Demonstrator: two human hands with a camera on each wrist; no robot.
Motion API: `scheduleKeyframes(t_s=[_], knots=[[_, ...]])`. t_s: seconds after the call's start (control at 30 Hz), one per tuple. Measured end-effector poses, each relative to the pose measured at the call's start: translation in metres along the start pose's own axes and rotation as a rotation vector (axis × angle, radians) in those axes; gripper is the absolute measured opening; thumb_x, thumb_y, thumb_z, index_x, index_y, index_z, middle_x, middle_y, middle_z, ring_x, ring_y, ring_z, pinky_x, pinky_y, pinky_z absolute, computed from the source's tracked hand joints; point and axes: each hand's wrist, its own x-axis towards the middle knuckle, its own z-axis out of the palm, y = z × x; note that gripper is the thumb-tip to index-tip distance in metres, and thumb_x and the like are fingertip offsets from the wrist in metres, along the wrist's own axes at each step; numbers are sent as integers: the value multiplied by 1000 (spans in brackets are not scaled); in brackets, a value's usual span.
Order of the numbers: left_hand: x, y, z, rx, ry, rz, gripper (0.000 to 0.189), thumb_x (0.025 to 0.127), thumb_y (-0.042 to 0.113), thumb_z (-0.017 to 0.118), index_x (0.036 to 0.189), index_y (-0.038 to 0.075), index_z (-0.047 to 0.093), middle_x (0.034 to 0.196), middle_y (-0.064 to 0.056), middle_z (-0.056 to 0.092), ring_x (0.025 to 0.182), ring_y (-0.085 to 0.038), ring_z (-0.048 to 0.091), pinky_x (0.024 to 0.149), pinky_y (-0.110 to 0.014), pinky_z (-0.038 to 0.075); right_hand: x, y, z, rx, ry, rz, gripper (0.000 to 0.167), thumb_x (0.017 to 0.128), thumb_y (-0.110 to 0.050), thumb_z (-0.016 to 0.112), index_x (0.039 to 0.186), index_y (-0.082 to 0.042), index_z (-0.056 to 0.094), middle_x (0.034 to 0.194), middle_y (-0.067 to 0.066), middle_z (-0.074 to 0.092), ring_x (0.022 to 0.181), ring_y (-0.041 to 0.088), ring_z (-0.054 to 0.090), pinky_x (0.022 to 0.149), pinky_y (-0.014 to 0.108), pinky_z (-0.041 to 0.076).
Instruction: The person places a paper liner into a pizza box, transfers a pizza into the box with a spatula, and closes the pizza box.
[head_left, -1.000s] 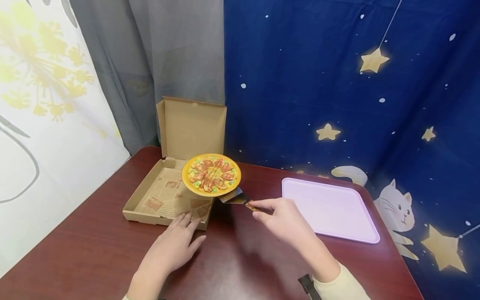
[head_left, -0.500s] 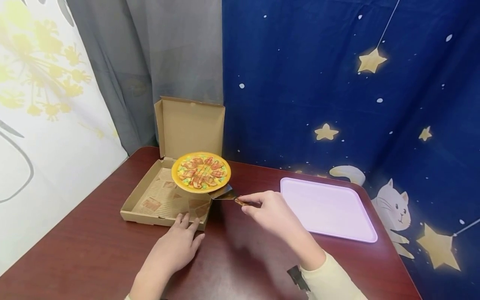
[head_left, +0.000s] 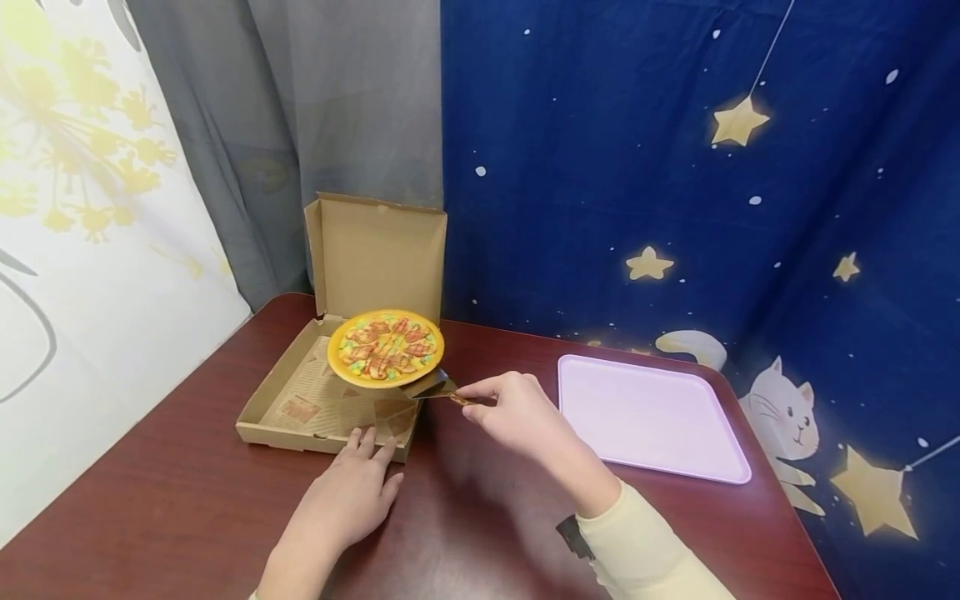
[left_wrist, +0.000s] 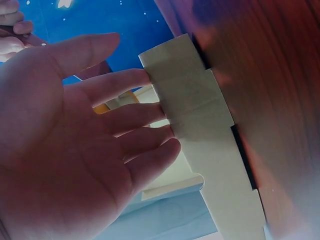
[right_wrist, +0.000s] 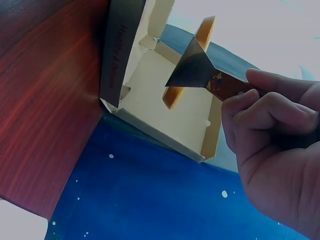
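A round pizza (head_left: 386,348) with a yellow rim rides on the metal blade of a spatula (head_left: 431,386), over the right part of an open cardboard pizza box (head_left: 285,437). My right hand (head_left: 525,421) grips the spatula's brown handle from the right; in the right wrist view the fingers curl round the handle (right_wrist: 227,86). The pizza appears raised above the box floor. At the box's front wall, my left hand (head_left: 348,496) rests with fingers extended, their tips touching the cardboard edge, as the left wrist view also shows (left_wrist: 135,115).
The box lid (head_left: 381,262) stands upright at the back. Printed paper (head_left: 303,408) lines the box. To the right on the dark red table (head_left: 480,533) lies a pale purple tray (head_left: 652,417). A grey curtain (head_left: 367,100) and a blue starry curtain (head_left: 570,167) hang behind.
My right hand has moved left with the spatula, carrying the pizza further over the box. The left hand has stayed at the box's front edge.
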Motion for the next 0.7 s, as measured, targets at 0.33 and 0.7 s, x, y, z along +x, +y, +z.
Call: scheduleKeyframes(t_s=[0.33,0.7], knots=[[1,1,0,2,-4,-10,52,103,25,67,145,-4,61,157,-37,48,152,-58,39,123,-66,38,16,-4,10,-13,-42,-18,22,96,-15,73,115,-16,85,100,-3,84,83,6,66,70,23,54],[2,0,1,22,25,8,49,100,22,68,141,-5,64,153,-38,52,149,-58,43,123,-65,38,22,-5,16,-31,-49,-39,22,96,-14,73,114,-16,85,99,-2,84,81,5,67,69,22,55]])
